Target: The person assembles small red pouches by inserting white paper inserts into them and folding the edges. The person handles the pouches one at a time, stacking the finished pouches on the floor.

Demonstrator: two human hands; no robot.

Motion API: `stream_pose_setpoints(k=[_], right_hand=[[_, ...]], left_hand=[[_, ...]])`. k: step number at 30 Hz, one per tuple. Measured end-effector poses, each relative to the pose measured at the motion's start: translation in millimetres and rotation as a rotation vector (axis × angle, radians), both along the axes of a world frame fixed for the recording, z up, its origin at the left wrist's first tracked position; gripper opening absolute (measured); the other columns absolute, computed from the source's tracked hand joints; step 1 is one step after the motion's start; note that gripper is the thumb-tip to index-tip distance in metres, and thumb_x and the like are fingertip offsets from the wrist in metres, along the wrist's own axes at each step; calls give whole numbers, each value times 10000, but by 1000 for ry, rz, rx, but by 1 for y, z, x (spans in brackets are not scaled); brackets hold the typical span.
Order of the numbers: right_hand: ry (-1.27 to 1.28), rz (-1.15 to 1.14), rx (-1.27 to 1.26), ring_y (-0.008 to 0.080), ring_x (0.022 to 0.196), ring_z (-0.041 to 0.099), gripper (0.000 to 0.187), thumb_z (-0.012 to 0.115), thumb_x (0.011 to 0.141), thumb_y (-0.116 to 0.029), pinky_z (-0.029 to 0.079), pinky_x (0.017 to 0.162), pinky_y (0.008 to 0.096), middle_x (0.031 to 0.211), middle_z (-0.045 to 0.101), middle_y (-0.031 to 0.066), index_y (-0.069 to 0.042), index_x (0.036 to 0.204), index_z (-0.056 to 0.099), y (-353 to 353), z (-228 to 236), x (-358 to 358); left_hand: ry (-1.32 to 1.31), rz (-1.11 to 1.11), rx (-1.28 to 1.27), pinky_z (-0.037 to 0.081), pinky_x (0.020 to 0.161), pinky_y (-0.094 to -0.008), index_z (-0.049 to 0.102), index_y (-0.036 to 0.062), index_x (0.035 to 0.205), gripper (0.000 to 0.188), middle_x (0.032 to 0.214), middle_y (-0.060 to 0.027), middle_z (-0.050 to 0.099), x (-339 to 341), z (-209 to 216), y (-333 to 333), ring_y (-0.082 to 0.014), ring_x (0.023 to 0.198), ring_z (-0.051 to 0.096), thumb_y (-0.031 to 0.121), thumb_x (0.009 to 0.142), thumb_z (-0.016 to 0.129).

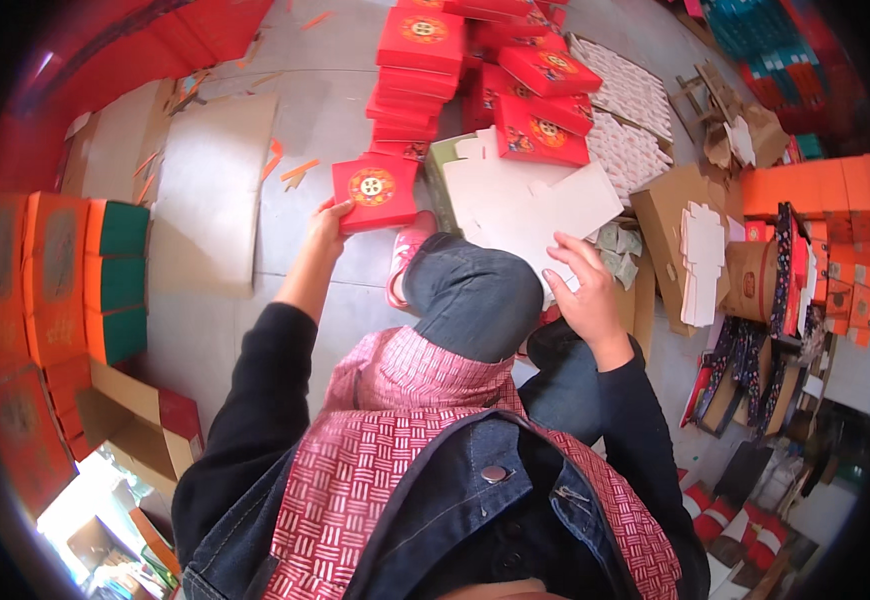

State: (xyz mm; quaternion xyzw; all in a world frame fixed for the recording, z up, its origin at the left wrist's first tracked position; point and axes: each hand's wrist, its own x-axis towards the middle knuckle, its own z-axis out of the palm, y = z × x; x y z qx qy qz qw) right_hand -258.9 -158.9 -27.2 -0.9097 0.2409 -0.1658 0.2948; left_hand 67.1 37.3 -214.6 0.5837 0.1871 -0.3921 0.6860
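My left hand (330, 225) grips the near left corner of a flat red gift box (387, 205) with a round gold emblem on its lid. That box is held out beyond my knee, in front of a tall stack of similar red boxes (417, 50). My right hand (585, 285) has its fingers apart and holds nothing. It hovers by the near edge of a white cardboard sheet (500, 205), and I cannot tell whether the fingertips touch it. More red boxes (542, 130) lie piled at the sheet's far side.
Trays of small wrapped packets (620, 90) stand at the far right. An open brown carton (680, 200) holds white cardboard pieces. Orange and green boxes (115, 285) are stacked at the left, near an open carton (135, 420). A flat cardboard sheet (210, 190) lies on the floor.
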Motion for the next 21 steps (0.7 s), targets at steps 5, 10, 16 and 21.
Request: stream_pose_setpoints(k=[5,10,16,21], right_hand=[[235,-88,125,299,1050,602,263,688,778,-74,484,886,356,1164,614,137,-17,1031,643,-14,-44,-34],[457,-107,39,386,1258,414,619,758,727,-234,380,1018,426,1349,437,223,28,1229,507,-5,-95,-53],[586,-90,-61,488,1362,193,904,802,668,-316,254,1094,522,1473,226,265,63,1355,353,19,-154,-1],[466,-36,-46,506,1356,192,887,814,644,-337,263,1106,487,1463,247,269,50,1331,409,11,-182,0]], left_hand=[[-46,-72,-58,531,805,-361,429,3,1305,599,1124,-129,605,31,-119,-41,-244,952,636,5,770,697],[-460,-270,324,463,929,-360,494,-12,1284,570,1234,-163,552,43,-148,-71,-278,1094,566,136,785,726],[-887,-419,665,427,965,-367,518,-14,1270,634,1191,-169,558,41,-117,-46,-283,1116,539,319,777,737],[-549,-536,593,491,784,-272,589,-38,1154,438,992,-87,625,10,-85,24,-146,900,597,216,819,713]])
